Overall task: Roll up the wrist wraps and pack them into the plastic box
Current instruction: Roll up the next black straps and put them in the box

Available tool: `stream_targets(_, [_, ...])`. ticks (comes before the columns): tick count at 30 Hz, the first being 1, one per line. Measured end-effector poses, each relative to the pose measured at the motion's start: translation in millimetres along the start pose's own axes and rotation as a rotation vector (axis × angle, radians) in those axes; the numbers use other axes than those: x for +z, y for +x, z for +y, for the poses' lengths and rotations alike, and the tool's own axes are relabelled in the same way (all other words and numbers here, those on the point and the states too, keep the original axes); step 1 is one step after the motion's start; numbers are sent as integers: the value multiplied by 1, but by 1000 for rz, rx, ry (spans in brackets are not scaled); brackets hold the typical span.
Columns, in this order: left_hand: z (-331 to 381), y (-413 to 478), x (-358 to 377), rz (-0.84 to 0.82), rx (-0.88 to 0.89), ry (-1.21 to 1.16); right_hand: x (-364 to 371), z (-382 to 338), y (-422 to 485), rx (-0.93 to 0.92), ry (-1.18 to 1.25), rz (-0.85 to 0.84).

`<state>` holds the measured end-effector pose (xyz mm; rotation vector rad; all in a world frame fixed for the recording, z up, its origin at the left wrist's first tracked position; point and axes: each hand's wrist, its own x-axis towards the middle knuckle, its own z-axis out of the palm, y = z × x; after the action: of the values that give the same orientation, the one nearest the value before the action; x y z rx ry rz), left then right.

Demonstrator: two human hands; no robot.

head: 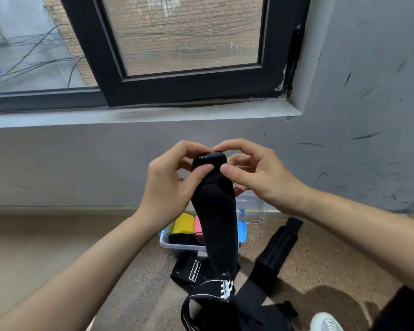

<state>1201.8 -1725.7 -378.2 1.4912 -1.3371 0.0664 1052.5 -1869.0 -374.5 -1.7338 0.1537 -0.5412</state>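
Note:
A long black wrist wrap [216, 211] hangs in front of me, its top end folded over. My left hand [171, 180] pinches that top end from the left with thumb and fingers. My right hand [251, 172] pinches it from the right. Below, on the floor, the clear plastic box [177, 246] holds a yellow roll [183, 223], a pink roll [197, 226] and a black roll [179, 238]. Another black wrap [276, 247] lies flat to the right of the box. More black wraps [189, 271] lie tangled in front of the box.
The box lid [251, 209] with a blue latch leans behind the box against the grey wall [81, 168]. A window sill [141, 115] runs above. A white shoe [325, 322] shows at the bottom right on the speckled floor.

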Motion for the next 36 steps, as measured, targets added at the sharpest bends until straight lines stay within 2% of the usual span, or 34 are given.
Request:
stream_targets(8, [3,-1,3,-73,44,10,-3,2,1,-84,-97,36])
stream_targets(10, [2,0,4,-104,-40,-29,-4,4,0,-118,-98,69])
stream_targets(12, [0,0,4,-147,-216,-98,-5,6,-1,-146,-101,108])
stream_targets(16, [7,0,3,-229,-485,-339,-9,9,-3,-208,-202,166])
stream_targets(20, [13,0,7,-191,-585,-417,-15,16,-2,-302,-390,199])
stream_targets(27, [9,-2,10,-122,-681,-530,-19,25,-1,-500,-649,109])
stream_targets(31, [6,-3,7,-137,-648,-515,-17,20,-1,-381,-596,61])
stream_targets(36, [7,-3,4,-106,-522,-439,-24,9,-3,15,-427,26])
